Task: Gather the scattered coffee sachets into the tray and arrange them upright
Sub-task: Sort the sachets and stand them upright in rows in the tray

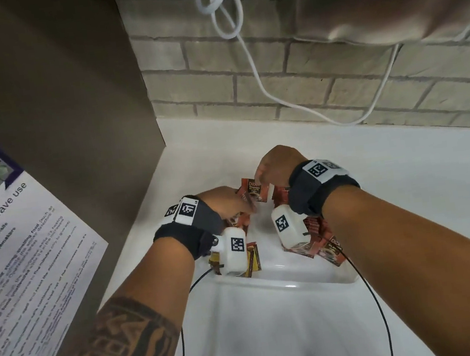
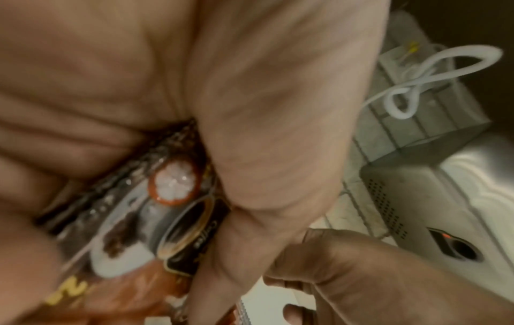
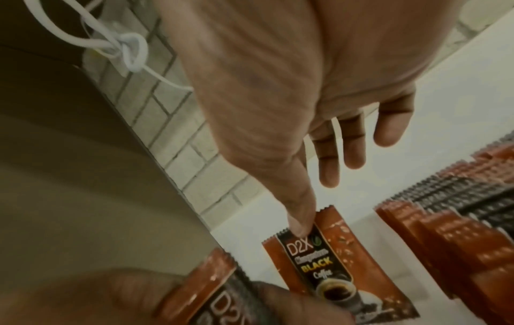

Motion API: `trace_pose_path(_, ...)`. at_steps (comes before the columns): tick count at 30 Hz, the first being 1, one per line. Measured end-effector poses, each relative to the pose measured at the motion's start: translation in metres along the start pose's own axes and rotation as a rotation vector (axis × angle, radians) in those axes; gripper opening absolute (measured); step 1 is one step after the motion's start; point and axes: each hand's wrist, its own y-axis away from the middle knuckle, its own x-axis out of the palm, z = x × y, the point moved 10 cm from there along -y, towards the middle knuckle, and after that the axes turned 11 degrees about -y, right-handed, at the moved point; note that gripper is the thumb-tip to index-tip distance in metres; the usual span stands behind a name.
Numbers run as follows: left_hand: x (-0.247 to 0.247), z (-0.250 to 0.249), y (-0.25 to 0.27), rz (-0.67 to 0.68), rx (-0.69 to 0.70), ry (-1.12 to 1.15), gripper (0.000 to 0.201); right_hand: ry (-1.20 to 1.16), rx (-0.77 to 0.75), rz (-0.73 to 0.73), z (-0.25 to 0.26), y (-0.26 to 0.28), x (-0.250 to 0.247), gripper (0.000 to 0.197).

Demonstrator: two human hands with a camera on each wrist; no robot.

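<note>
Both hands work over a white tray (image 1: pixel 287 286) on the counter. My right hand (image 1: pixel 274 169) pinches the top edge of a brown D2X black coffee sachet (image 3: pixel 333 263), which hangs upright with the other fingers spread above it; the same sachet (image 1: pixel 255 191) shows between the hands. My left hand (image 1: pixel 228 202) grips a small stack of sachets (image 2: pixel 166 209) between thumb and fingers. A row of sachets (image 3: pixel 459 220) stands upright on edge to the right. More sachets (image 1: pixel 315 227) lie partly hidden under the wrist cameras.
A steel appliance side (image 1: pixel 54 112) with a microwave notice (image 1: pixel 11 237) walls off the left. Behind is a tiled wall (image 1: pixel 334 81) with a looped white cable (image 1: pixel 240 42) hanging down. White counter (image 1: pixel 406 170) extends to the right. Thin black wires (image 1: pixel 374 294) trail from the wrists.
</note>
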Motion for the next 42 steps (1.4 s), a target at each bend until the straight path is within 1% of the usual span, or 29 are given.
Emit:
trace_pose_path(4, 0.005, -0.002, -0.021, 0.049, -0.054, 0.029, 0.041, 0.088, 0.049, 0.006, -0.006, -0.013, 0.007, 0.022)
trace_pose_path(6, 0.007, -0.005, -0.027, 0.060, -0.059, -0.001, 0.037, 0.064, 0.064, 0.005, -0.010, -0.016, 0.008, 0.023)
trace_pose_path(9, 0.013, -0.010, -0.032, 0.098, -0.062, -0.015, 0.024, 0.000, 0.083, -0.004, -0.016, -0.017, 0.007, 0.024)
trace_pose_path(11, 0.014, -0.013, -0.035, 0.112, -0.053, -0.034, 0.022, -0.043, 0.084, -0.021, -0.017, -0.017, 0.005, 0.023)
trace_pose_path(14, 0.016, -0.011, -0.041, 0.105, -0.066, -0.020, 0.026, -0.107, 0.092, -0.008, -0.023, -0.018, 0.006, 0.023)
trace_pose_path(16, 0.018, -0.008, -0.043, 0.104, -0.085, 0.046, 0.035, -0.246, 0.099, 0.015, -0.031, -0.018, 0.008, 0.022)
trace_pose_path(18, 0.020, -0.007, -0.043, 0.105, -0.089, 0.071, 0.040, -0.375, 0.108, 0.005, -0.035, -0.015, 0.006, 0.028)
trace_pose_path(20, 0.020, -0.007, -0.045, 0.095, -0.081, 0.054, 0.040, -0.373, 0.083, -0.016, -0.036, -0.016, 0.005, 0.030)
trace_pose_path(22, 0.020, -0.009, -0.044, 0.092, -0.071, 0.067, 0.039, -0.301, 0.053, -0.066, -0.031, -0.015, -0.001, 0.027)
trace_pose_path(25, 0.025, -0.007, -0.044, 0.133, -0.068, 0.097, 0.038, -0.349, 0.039, -0.111, -0.034, -0.017, -0.006, 0.020)
trace_pose_path(27, 0.026, -0.003, -0.045, 0.151, -0.067, 0.114, 0.031, -0.349, 0.025, -0.142, -0.034, -0.016, -0.012, 0.016)
trace_pose_path(29, 0.023, -0.003, -0.037, 0.169, -0.063, 0.156, 0.023, -0.354, 0.001, -0.179, -0.032, -0.011, -0.022, 0.015)
trace_pose_path(31, 0.018, -0.003, -0.029, 0.189, -0.052, 0.268, 0.014, -0.378, -0.046, -0.195, -0.027, -0.002, -0.031, 0.014)
trace_pose_path(32, 0.015, -0.001, -0.027, 0.177, -0.038, 0.324, 0.014, -0.405, -0.074, -0.170, -0.024, 0.003, -0.031, 0.009)
trace_pose_path(33, 0.009, 0.000, -0.026, 0.152, -0.006, 0.370, 0.021, -0.433, -0.110, -0.120, -0.018, 0.010, -0.029, 0.007)
trace_pose_path(35, -0.001, -0.004, -0.022, 0.110, 0.094, 0.414, 0.037, -0.452, -0.159, 0.008, -0.007, 0.021, -0.016, 0.021)
trace_pose_path(36, -0.002, -0.007, -0.019, 0.111, 0.136, 0.451, 0.039, -0.454, -0.161, 0.040, -0.005, 0.024, -0.012, 0.022)
trace_pose_path(38, -0.001, -0.014, -0.011, 0.127, 0.189, 0.548, 0.033, -0.495, -0.150, 0.021, -0.005, 0.027, -0.011, 0.016)
trace_pose_path(40, -0.001, -0.021, -0.002, 0.140, 0.243, 0.602, 0.037, -0.553, -0.150, -0.042, -0.007, 0.028, -0.018, 0.015)
trace_pose_path(42, -0.001, -0.024, 0.002, 0.146, 0.288, 0.648, 0.045, -0.572, -0.161, -0.070, -0.007, 0.031, -0.025, 0.020)
